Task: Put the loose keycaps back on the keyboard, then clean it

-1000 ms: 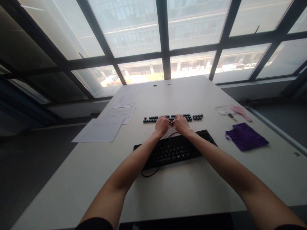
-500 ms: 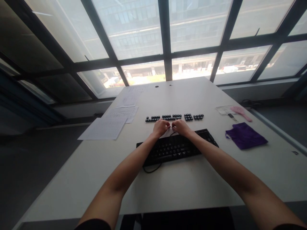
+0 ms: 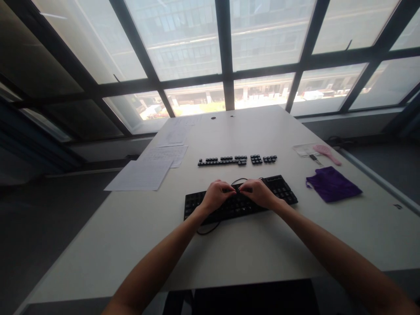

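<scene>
A black keyboard [image 3: 226, 213] lies on the white table, slightly askew, its cable showing behind and in front. My left hand [image 3: 218, 194] is over its middle, thumb and fingers pinched together. Facing it almost fingertip to fingertip, my right hand [image 3: 257, 192] is pinched too. Dark keys lie right under the fingertips, so anything small between them cannot be made out. Behind the keyboard, loose black keycaps [image 3: 223, 162] are lined up in rows, with a block of keycaps [image 3: 256, 159] and another group [image 3: 270, 159] to the right.
Printed paper sheets [image 3: 141, 175] lie along the table's left side. On the right are a purple cloth pouch [image 3: 334, 183], a pink hairbrush [image 3: 324, 152], a small brush-like tool [image 3: 315, 159] and a clear flat packet [image 3: 302, 150]. Large windows stand beyond the table [image 3: 249, 135].
Both hands have drawn back from beside the keycap rows to over the middle of the keyboard, staying pinched. The lined-up keycaps are now uncovered.
</scene>
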A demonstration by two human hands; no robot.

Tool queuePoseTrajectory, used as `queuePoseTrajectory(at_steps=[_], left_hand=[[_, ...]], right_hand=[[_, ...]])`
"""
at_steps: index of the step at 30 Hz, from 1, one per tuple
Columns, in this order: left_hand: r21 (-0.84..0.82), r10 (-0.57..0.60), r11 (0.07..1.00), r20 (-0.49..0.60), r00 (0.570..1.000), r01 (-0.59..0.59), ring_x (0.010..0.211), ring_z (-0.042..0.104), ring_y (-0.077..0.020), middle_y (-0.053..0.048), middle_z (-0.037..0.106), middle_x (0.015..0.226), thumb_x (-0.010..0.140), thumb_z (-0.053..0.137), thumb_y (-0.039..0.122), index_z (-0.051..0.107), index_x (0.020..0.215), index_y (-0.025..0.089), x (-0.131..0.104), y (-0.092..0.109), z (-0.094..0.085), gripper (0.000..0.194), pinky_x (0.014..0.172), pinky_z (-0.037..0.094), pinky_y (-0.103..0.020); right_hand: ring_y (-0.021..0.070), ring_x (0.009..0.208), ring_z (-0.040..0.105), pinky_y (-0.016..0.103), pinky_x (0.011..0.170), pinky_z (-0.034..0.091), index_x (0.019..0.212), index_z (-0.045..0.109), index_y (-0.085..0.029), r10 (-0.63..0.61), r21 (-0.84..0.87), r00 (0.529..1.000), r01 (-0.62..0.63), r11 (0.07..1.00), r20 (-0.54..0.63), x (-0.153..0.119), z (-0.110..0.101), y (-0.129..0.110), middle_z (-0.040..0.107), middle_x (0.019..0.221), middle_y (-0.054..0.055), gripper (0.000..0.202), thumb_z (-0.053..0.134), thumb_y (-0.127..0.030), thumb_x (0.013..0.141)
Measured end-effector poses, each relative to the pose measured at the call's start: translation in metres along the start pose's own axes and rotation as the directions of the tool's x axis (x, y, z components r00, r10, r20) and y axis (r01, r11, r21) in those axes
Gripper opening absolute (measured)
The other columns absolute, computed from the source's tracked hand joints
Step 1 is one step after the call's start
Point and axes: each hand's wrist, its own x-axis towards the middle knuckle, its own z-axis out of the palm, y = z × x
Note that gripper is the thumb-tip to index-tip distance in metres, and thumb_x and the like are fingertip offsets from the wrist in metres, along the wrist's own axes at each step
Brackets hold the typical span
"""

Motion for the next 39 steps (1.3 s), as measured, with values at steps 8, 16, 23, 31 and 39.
queuePoseTrajectory(at_steps=[8,16,23,31,39], left_hand=[[0.094,0.087,0.992,0.005,0.996,-0.088,0.083,0.061,-0.0186,0.0,0.078,0.087,0.081,0.08,0.025,0.081,0.085,0.024,-0.008,-0.002,0.012,0.003,0.082,0.047,-0.031],[0.189,0.088,0.979,-0.017,0.996,-0.083,0.087,0.06,-0.0213,-0.002,0.078,0.09,0.084,0.078,0.027,0.081,0.087,0.026,-0.014,0.001,0.016,0.005,0.084,0.048,-0.035],[0.122,0.026,0.992,0.017,1.0,-0.027,0.087,0.063,-0.0203,-0.003,0.078,0.093,0.087,0.072,0.025,0.08,0.086,0.025,-0.011,0.005,0.014,0.008,0.091,0.047,-0.036],[0.07,-0.02,0.997,0.006,1.0,0.02,0.083,0.065,-0.019,-0.002,0.077,0.086,0.086,0.072,0.024,0.078,0.081,0.024,-0.008,0.007,0.013,0.008,0.095,0.045,-0.036],[0.047,-0.036,0.998,0.005,0.999,0.036,0.084,0.066,-0.0192,-0.002,0.076,0.086,0.086,0.072,0.024,0.078,0.08,0.024,-0.009,0.005,0.014,0.008,0.099,0.045,-0.038]], right_hand=[[0.0208,0.091,0.071,0.032,0.088,0.052,0.091,0.079,-0.02,-0.075,-0.069,0.993,0.081,0.994,0.088,-0.001,0.001,0.007,0.078,0.092,0.006,0.016,0.067,-0.011,0.087],[0.0208,0.091,0.07,0.032,0.087,0.052,0.091,0.078,-0.02,-0.124,-0.077,0.985,0.134,0.988,0.123,0.0,-0.003,0.001,0.077,0.091,0.006,0.017,0.064,-0.011,0.09],[0.0204,0.089,0.068,0.031,0.085,0.051,0.091,0.078,-0.021,-0.158,-0.082,0.977,0.17,0.982,0.141,0.0,-0.003,0.0,0.077,0.09,0.005,0.017,0.064,-0.011,0.09],[0.0204,0.09,0.07,0.032,0.086,0.052,0.092,0.078,-0.02,-0.109,-0.051,0.989,0.115,0.992,0.104,-0.003,-0.002,0.004,0.077,0.091,0.006,0.015,0.066,-0.012,0.089],[0.0207,0.092,0.069,0.032,0.088,0.052,0.093,0.078,-0.021,-0.142,-0.079,0.979,0.155,0.985,0.146,-0.003,-0.002,0.004,0.077,0.092,0.005,0.016,0.064,-0.012,0.09]])
